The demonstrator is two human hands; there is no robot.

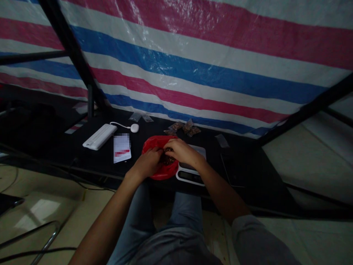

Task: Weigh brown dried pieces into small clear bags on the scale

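A red plastic bag (165, 175) lies spread open in front of me, with small brown pieces (168, 159) inside. My left hand (149, 162) reaches in from the left, its fingers bent in among the pieces. From the right, my right hand (182, 151) curls its fingers down onto the same pieces. Both hands look closed, but their fingertips are partly hidden and I cannot make out what they pinch. A white digital scale (190, 176) sits against the bag's right side, partly under my right forearm.
Several small clear bags of brown pieces (188, 126) lie behind the red bag. Flat clear bags (135, 117) rest farther left, another clear bag (222, 141) right. A white box-shaped device (100, 136), round white puck (134, 128) and white card (121, 149) lie left on the black table (256, 173).
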